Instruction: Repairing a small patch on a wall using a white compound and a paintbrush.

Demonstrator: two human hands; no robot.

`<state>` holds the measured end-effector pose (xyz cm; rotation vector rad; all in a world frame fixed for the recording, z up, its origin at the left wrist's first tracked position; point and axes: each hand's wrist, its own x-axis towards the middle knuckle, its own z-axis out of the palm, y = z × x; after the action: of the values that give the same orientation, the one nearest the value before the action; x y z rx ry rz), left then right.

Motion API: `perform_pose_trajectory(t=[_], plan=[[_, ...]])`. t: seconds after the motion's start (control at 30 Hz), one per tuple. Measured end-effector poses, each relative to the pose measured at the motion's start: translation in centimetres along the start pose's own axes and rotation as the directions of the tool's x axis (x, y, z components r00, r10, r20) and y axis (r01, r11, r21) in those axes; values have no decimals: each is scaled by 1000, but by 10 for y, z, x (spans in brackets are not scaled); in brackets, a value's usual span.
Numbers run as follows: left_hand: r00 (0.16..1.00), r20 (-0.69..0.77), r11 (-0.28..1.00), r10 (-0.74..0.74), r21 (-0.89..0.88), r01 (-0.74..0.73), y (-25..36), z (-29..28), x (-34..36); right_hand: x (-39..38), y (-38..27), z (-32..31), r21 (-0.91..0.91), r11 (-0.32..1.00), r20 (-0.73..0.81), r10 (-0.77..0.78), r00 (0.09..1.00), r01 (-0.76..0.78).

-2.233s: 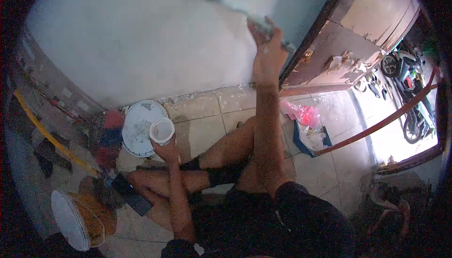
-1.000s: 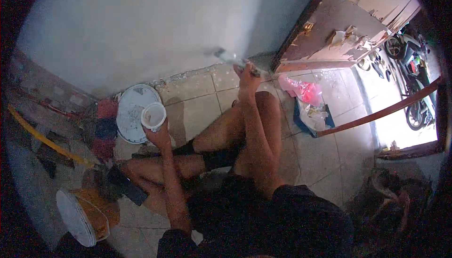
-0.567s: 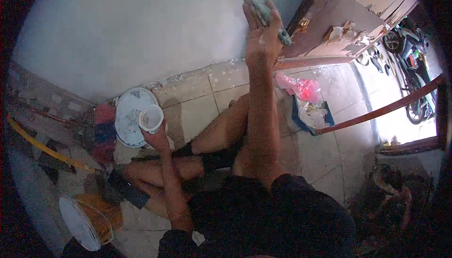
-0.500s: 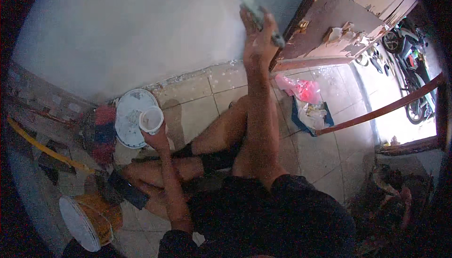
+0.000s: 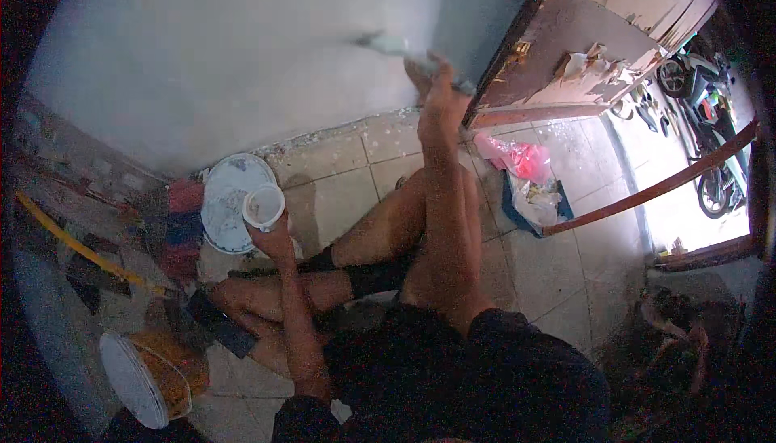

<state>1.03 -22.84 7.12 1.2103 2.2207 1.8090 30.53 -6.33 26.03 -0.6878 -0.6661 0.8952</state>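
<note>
My right hand (image 5: 439,107) is raised in front of the pale wall (image 5: 242,63), closed around the handle of a paintbrush (image 5: 394,45). Motion blurs the brush, whose dark tip points left at the wall. Its handle sticks out beyond my fingers toward the door frame. My left hand (image 5: 273,241) grips a small white plastic tub (image 5: 263,205) with its opening facing up. Pale residue coats the inside of the tub. Below and behind it lies a large round white lid (image 5: 228,229) with smears on it, close to the wall's foot.
An orange bucket with a white lid (image 5: 133,382) is at the lower left. A blue tray (image 5: 517,213) with pink and clear plastic bags lies right of my legs. A door with peeling veneer (image 5: 594,47) stands at the right. Motorcycles (image 5: 699,95) show beyond the doorway.
My right hand and the paintbrush have moved down along the wall, and the brush points further left. My left hand with the tub has barely shifted.
</note>
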Motion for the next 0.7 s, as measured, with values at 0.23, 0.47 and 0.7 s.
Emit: perform_pose_trajectory(t=[0.23,0.47,0.7], plan=[[998,-10,995,-59,-82,58,6,-8,5,15,-47,60,361,917,135,-230,964,168],[996,-39,973,-83,-219,72,-45,-6,11,-39,83,-19,179,984,32,13,999,-18],[998,14,995,-57,-86,58,-1,3,-2,-30,81,-29,-7,970,-165,240,957,-244]])
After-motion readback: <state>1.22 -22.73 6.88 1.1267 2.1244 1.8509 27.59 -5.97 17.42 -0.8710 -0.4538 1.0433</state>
